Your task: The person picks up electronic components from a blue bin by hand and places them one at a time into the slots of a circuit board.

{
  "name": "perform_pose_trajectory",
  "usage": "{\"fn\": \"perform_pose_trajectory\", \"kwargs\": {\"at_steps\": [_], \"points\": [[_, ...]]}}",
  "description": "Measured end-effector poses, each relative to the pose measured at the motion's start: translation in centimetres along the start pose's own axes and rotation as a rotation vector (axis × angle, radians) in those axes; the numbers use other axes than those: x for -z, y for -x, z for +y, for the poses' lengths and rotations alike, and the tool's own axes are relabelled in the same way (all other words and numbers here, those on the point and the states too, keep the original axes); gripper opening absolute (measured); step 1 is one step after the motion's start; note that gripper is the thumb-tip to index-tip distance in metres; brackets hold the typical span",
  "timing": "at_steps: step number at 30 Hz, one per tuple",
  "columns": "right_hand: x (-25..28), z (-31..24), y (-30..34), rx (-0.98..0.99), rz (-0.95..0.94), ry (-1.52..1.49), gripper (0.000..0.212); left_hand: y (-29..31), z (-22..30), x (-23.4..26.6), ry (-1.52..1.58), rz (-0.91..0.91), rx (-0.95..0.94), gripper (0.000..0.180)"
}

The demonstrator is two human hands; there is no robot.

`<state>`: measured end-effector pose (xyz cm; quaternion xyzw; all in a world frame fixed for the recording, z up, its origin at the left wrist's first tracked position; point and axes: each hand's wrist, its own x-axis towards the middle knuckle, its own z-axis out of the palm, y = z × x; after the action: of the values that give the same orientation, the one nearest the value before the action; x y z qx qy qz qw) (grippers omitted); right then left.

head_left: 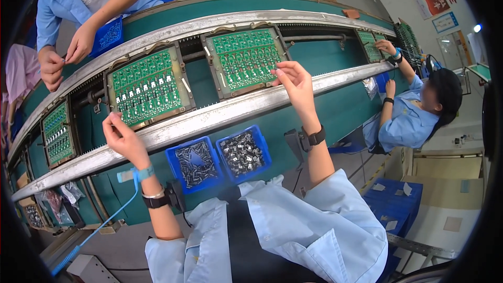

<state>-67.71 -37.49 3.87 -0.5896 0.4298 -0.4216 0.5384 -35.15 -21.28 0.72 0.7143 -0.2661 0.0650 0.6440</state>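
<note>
My right hand (pixel 297 85) is over the right edge of a green circuit board panel (pixel 243 55) in a metal carrier frame. Its thumb and forefinger come together; anything between them is too small to make out. My left hand (pixel 124 141) is at the lower left corner of another green panel (pixel 141 86), which carries a row of white parts. Its fingers are drawn together in a pinch, and what they hold, if anything, cannot be seen. In front of me stand a blue bin (pixel 189 185) of dark slim components and a blue bin (pixel 240 177) of square black-and-silver parts.
A metal conveyor rail (pixel 209 117) runs between the bins and panels. Further panels sit at the left (pixel 56 133) and far right (pixel 370 47). Across the line a co-worker's hands (pixel 68 57) meet; another co-worker (pixel 411 105) works at right. A blue coiled cord (pixel 102 224) trails from my left wrist.
</note>
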Motion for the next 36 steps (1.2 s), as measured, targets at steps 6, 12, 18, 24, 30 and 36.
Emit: {"fn": "perform_pose_trajectory", "kwargs": {"at_steps": [6, 12, 18, 24, 30, 36], "points": [[-1.1, 0.4, -1.5, 0.009, -0.038, -0.014, 0.019, 1.4, -0.9, 0.2, -0.370, -0.050, -0.332, 0.013], [-2.2, 1.1, -2.6, 0.006, -0.107, 0.060, 0.017, 2.9, 0.2, -0.2, -0.433, -0.175, -0.529, 0.013], [-3.2, 2.5, -4.4, 0.092, -0.138, 0.147, 0.015, 2.7, -0.4, -0.3, -0.384, -0.148, -0.425, 0.012], [-4.5, 2.1, -5.2, 0.174, -0.191, 0.580, 0.009, 2.5, -0.6, -0.3, -0.336, -0.100, -0.365, 0.013], [-4.9, 2.9, -4.6, 0.303, -0.157, 0.740, 0.007, 2.7, -0.5, -0.3, -0.348, -0.090, -0.351, 0.014], [-4.8, 4.0, -4.6, 0.489, -0.102, 0.830, 0.006, 2.7, -0.5, -0.5, -0.346, -0.086, -0.356, 0.014]]}}
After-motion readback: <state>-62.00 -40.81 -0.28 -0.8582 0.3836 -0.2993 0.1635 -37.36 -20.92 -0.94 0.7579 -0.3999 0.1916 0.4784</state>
